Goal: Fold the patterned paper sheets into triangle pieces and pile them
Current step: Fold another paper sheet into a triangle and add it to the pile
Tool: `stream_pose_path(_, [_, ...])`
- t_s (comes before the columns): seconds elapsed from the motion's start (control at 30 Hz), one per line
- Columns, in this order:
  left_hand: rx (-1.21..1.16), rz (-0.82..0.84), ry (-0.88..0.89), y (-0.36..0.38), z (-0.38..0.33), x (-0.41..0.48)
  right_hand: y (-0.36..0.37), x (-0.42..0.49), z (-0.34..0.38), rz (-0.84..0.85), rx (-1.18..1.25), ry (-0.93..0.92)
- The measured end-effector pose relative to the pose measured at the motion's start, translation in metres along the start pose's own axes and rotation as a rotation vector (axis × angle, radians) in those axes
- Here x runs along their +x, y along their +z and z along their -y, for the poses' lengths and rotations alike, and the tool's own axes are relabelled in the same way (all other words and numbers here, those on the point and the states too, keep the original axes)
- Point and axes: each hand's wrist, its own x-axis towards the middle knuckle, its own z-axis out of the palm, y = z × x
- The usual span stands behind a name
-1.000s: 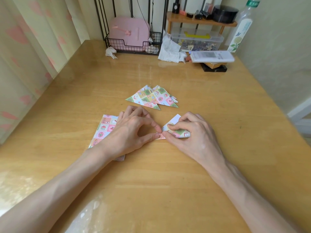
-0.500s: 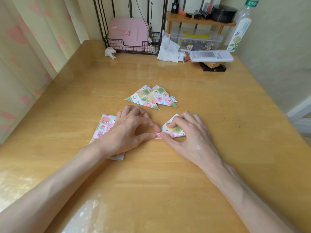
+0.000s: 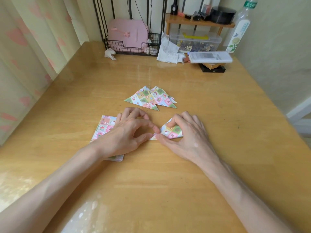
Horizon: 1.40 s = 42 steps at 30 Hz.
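1. Two bare hands meet at one half-folded piece (image 3: pixel 170 132) of patterned paper, which lies flat near the middle of the table (image 3: pixel 168 182).
2. The left hand (image 3: pixel 124 132) has curled fingers. Its thumb and forefinger tips pinch the piece's left point.
3. The right hand (image 3: pixel 186 137) is also curled. Its thumb tip presses that same point, just beside the left thumb. Its forefinger bends down onto the piece's upper edge, and the other fingers cover its right side.
4. The piece is roughly triangular, and white underside shows at its top corner.
5. A pile (image 3: pixel 149 98) of finished triangles, overlapping one another, lies just beyond the hands toward the far edge, apart from the piece.
6. A stack (image 3: pixel 104 126) of flat sheets lies toward the left edge, partly under the left hand and wrist.
7. Along the far edge stand a wire basket (image 3: pixel 131 47) holding a pink box (image 3: pixel 127 34), a crumpled tissue (image 3: pixel 168 51) and a small wooden shelf (image 3: pixel 198 23). A tall bottle (image 3: pixel 240 29) stands at the far right corner.
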Motion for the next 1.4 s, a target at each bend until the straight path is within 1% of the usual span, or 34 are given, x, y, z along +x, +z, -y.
stream_pose_path(0.53, [-0.029,0.008,0.052,-0.001,0.005,0.000,0.000,0.005,0.009,0.054,-0.052,0.093])
stream_pose_path(0.9, [-0.043,0.013,0.051,-0.001,0.008,0.002,0.002,0.009,0.019,0.099,-0.110,0.174])
stream_pose_path(1.4, [-0.034,0.010,0.035,-0.001,0.006,0.001,0.004,0.011,0.016,0.090,0.024,0.226])
